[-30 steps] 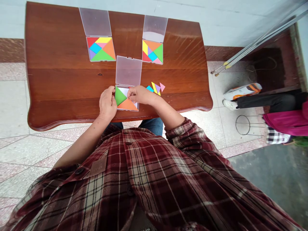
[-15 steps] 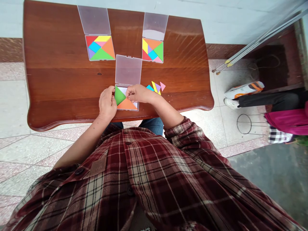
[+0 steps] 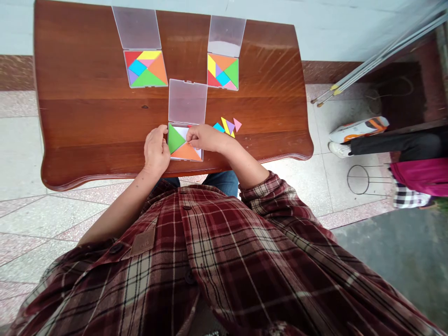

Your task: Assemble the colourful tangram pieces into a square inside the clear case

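Note:
A clear plastic tangram case (image 3: 185, 141) lies open near the front edge of the wooden table (image 3: 87, 116). In it sit a green triangle (image 3: 174, 139) and an orange triangle (image 3: 186, 152). My left hand (image 3: 156, 150) curls against the case's left edge and steadies it. Over the case's right part, my right hand (image 3: 205, 137) has its fingers pinched together; what they press or hold is hidden. Loose blue, yellow, purple and pink pieces (image 3: 228, 126) lie just right of that hand.
Two more open cases with full tangram squares stand at the back, one on the left (image 3: 146, 68) and one on the right (image 3: 223, 71). Right of the table are another person's leg and shoe (image 3: 357, 130), a pink cloth (image 3: 420, 175) and metal rods (image 3: 367, 65).
Both hands stay at the case. My right fingertips have shifted slightly over the case's upper right part. The camera has drifted a little.

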A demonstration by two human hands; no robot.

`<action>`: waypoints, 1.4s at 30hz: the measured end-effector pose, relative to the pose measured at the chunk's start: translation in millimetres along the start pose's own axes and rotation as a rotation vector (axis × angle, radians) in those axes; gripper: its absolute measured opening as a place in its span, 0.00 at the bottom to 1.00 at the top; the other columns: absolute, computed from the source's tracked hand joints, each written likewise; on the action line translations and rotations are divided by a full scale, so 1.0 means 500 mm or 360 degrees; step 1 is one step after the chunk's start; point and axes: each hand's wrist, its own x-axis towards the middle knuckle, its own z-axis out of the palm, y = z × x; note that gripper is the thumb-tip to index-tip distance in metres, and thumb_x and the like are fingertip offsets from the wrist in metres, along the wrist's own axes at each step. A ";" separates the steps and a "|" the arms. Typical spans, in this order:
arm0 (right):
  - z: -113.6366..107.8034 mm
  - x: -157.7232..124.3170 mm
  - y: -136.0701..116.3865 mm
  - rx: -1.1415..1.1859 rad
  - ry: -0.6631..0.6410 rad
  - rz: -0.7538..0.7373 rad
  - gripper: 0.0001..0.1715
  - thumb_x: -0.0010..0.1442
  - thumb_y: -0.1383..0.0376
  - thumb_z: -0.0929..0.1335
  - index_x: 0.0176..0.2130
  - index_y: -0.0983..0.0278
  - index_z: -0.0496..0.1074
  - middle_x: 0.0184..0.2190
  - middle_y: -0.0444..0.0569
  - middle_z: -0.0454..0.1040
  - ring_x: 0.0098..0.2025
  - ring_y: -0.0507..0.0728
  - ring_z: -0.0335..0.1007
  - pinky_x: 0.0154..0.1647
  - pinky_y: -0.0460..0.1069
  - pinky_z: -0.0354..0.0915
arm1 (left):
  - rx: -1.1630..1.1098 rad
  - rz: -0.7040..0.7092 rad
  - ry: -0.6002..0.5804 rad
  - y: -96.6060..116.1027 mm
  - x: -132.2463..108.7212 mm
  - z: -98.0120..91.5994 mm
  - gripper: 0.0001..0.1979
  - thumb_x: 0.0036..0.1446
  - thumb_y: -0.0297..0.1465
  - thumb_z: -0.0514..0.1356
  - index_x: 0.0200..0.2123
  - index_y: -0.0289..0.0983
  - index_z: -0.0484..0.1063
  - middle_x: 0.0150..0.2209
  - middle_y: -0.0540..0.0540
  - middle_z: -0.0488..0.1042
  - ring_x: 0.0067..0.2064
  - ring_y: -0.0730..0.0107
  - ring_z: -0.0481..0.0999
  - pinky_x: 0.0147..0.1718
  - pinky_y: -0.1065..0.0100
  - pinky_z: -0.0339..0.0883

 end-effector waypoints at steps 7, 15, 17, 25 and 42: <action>0.006 -0.006 -0.007 -0.0183 -0.0007 -0.0055 0.15 0.56 0.73 0.65 0.42 0.67 0.77 0.36 0.47 0.77 0.37 0.53 0.67 0.41 0.49 0.57 | 0.0004 -0.0011 -0.0005 -0.003 0.000 0.000 0.17 0.61 0.27 0.50 0.52 0.40 0.68 0.49 0.42 0.77 0.54 0.59 0.74 0.60 0.56 0.65; 0.019 -0.012 -0.003 -0.0102 0.0169 -0.0010 0.12 0.60 0.71 0.66 0.43 0.65 0.76 0.35 0.48 0.76 0.37 0.54 0.67 0.40 0.49 0.59 | 0.0040 0.0008 0.0027 -0.004 -0.002 -0.003 0.18 0.60 0.26 0.49 0.51 0.40 0.70 0.48 0.43 0.78 0.52 0.60 0.76 0.58 0.57 0.68; 0.024 -0.006 -0.001 -0.0104 0.0262 -0.0018 0.12 0.61 0.72 0.65 0.43 0.64 0.75 0.36 0.48 0.76 0.38 0.55 0.68 0.42 0.49 0.60 | -0.0004 -0.0028 0.0045 -0.009 -0.004 -0.002 0.19 0.61 0.27 0.48 0.53 0.40 0.69 0.49 0.43 0.78 0.53 0.61 0.76 0.58 0.57 0.68; 0.054 0.014 -0.028 -0.0270 0.0284 0.0024 0.17 0.64 0.73 0.61 0.47 0.65 0.75 0.45 0.53 0.77 0.44 0.57 0.71 0.45 0.50 0.62 | -0.0042 -0.0011 0.0053 -0.025 -0.009 0.001 0.20 0.61 0.27 0.47 0.54 0.38 0.68 0.49 0.42 0.78 0.52 0.62 0.77 0.58 0.58 0.68; 0.025 -0.055 0.059 0.0249 0.0786 -0.0131 0.15 0.64 0.72 0.61 0.44 0.63 0.75 0.47 0.52 0.78 0.48 0.55 0.73 0.53 0.50 0.65 | 0.0019 -0.0027 0.0032 -0.023 -0.004 -0.017 0.21 0.58 0.30 0.48 0.52 0.38 0.71 0.49 0.43 0.80 0.52 0.59 0.78 0.57 0.54 0.69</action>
